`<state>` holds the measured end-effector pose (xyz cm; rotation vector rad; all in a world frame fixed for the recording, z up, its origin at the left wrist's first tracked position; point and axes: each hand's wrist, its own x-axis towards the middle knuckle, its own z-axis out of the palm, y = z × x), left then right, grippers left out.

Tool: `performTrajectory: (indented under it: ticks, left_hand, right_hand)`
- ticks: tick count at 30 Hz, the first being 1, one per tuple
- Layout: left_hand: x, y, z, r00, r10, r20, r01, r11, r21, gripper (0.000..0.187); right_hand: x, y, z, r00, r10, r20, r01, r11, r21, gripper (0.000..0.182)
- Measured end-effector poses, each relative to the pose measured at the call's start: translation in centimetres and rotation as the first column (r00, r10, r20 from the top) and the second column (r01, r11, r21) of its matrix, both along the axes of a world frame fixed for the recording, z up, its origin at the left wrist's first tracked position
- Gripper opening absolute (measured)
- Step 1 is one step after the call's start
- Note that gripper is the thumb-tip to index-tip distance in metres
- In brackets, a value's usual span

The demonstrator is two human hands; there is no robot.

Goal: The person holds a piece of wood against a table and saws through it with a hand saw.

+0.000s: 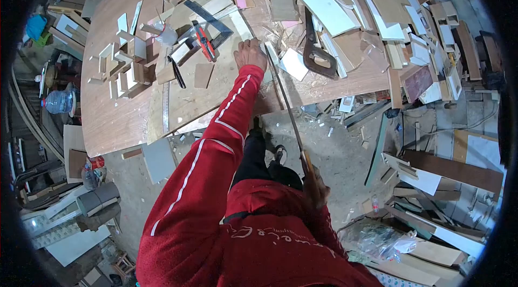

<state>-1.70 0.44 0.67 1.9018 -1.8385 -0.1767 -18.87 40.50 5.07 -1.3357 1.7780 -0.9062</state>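
Two hands at work, one person in a red jacket with white stripes, seen from above.

Left hand (250,54): arm stretched toward 12 o'clock, palm down with fingers curled, pressing on a plywood panel (216,93) that lies on the workbench (113,114) and overhangs its near edge.

Right hand (314,187): low, close to the body at about 5 o'clock from the left hand, fist closed round the handle of a handsaw (286,109). Its long thin blade runs up toward 11 o'clock and meets the panel edge just right of the left hand.

Near items on the bench:
- Second handsaw (315,52), dark handle, lying flat at 3 o'clock from the left hand, well clear of it.
- Framing square (208,20), dark metal, at 11 o'clock.
- Red-handled tool (205,44), type not discernible, lying by the square.
- Small wood offcuts (129,66), many, stacked and scattered at 9 o'clock.
- White laminate boards (324,1), overlapping, at 1 o'clock.

Floor, below the bench: sawdust, scrap strips; a clear water bottle (58,102) far out at 9 o'clock.
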Motion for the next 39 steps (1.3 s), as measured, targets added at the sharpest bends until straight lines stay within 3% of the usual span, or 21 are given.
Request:
performTrajectory:
  ticks: [1, 3, 4, 5, 6, 7, 8, 9, 10, 14, 16, 20, 22, 25, 32, 35, 37, 39]
  left_hand:
    - [-0.1, 0.3, -0.1, 1.0, -0.004, 0.003, 0.004, 1.0, 0.005, 0.025]
    - [0.0, -0.1, -0.2, 0.999, 0.001, 0.033, -0.001, 1.0, -0.008, 0.022]
    - [0.2, -0.1, -0.5, 0.999, -0.003, 0.042, 0.003, 1.0, -0.002, 0.022]
    - [0.3, -0.2, -0.9, 1.0, -0.005, 0.027, 0.007, 0.999, -0.045, 0.021]
    - [0.2, -0.2, -0.9, 1.0, -0.009, 0.008, 0.01, 0.996, -0.09, 0.02]
    - [0.1, -0.2, -0.9, 1.0, -0.017, 0.01, 0.018, 0.995, -0.093, 0.02]
    - [0.2, 0.0, -1.0, 1.0, -0.003, 0.025, 0.006, 0.992, -0.125, 0.023]
    - [0.2, 0.1, -1.0, 0.999, 0.011, 0.039, -0.005, 0.988, -0.156, 0.025]
    - [0.3, 0.1, -1.0, 0.999, 0.006, 0.04, 0.0, 0.988, -0.157, 0.025]
    - [0.4, 0.2, -0.7, 0.999, 0.009, 0.042, -0.001, 0.982, -0.19, 0.022]
    - [0.3, 0.3, -0.6, 0.998, 0.006, 0.055, 0.005, 0.981, -0.192, 0.022]
    - [0.4, 0.1, -0.7, 0.999, 0.005, 0.032, 0.0, 0.989, -0.147, 0.022]
    - [0.3, 0.0, -0.7, 0.999, 0.011, 0.032, -0.007, 0.991, -0.135, 0.022]
    - [0.4, 0.1, -0.3, 0.998, 0.018, 0.062, -0.012, 0.996, -0.088, 0.023]
    - [0.2, 0.4, 0.4, 0.999, 0.01, 0.048, -0.007, 0.998, -0.064, 0.025]
    - [0.3, 0.4, 0.4, 0.999, 0.006, 0.046, -0.004, 0.998, -0.058, 0.025]
    - [0.2, 0.3, 0.3, 0.999, 0.001, 0.047, 0.001, 0.999, -0.048, 0.026]
    - [0.2, 0.1, 0.2, 0.999, 0.019, 0.042, -0.019, 1.0, -0.021, 0.025]
  right_hand:
    - [-0.4, 1.7, 0.8, 1.0, -0.005, 0.003, 0.004, 1.0, 0.005, 0.041]
    - [-1.0, 3.6, 1.6, 0.878, -0.293, 0.379, 0.213, 0.947, 0.239, 0.039]
    - [-0.6, 3.2, 3.0, 0.874, -0.298, 0.384, 0.214, 0.945, 0.247, 0.039]
    - [-0.2, 2.5, 4.4, 0.532, -0.511, 0.675, 0.362, 0.858, 0.364, 0.037]
    - [0.0, 2.1, 5.1, 0.06, -0.597, 0.8, 0.426, 0.74, 0.521, 0.035]
    - [0.0, 2.3, 4.9, 0.054, -0.595, 0.802, 0.431, 0.738, 0.519, 0.035]
    - [-0.3, 2.7, 4.7, 0.731, -0.467, 0.498, 0.457, 0.876, 0.151, 0.035]
    - [-0.7, 3.1, 4.3, 0.961, -0.213, -0.174, 0.194, 0.974, -0.12, 0.036]
    - [-1.0, 3.2, 3.6, 0.966, -0.258, 0.026, 0.259, 0.965, -0.033, 0.035]
    - [-0.7, 1.8, 4.5, 0.965, -0.247, -0.088, 0.254, 0.963, 0.084, 0.04]
    - [-0.6, 0.9, 4.7, 0.981, -0.186, 0.046, 0.189, 0.979, -0.077, 0.041]
    - [-0.5, -0.3, 3.6, 0.987, -0.157, 0.024, 0.159, 0.979, -0.13, 0.042]
    - [-0.8, -0.9, 2.5, 0.989, -0.107, 0.106, 0.122, 0.982, -0.142, 0.044]
    - [-0.5, -2.7, 1.4, 0.993, -0.114, 0.007, 0.112, 0.961, -0.252, 0.044]
    - [-0.2, -4.9, 2.5, 0.995, -0.069, -0.075, 0.057, 0.987, -0.153, 0.045]
    - [-0.1, -5.3, 2.6, 0.998, -0.053, -0.015, 0.05, 0.984, -0.172, 0.044]
    - [-0.2, -5.4, 2.3, 0.989, -0.028, -0.145, -0.011, 0.965, -0.264, 0.042]
    - [-0.2, -5.2, 2.0, 0.988, -0.038, -0.149, -0.002, 0.964, -0.265, 0.041]
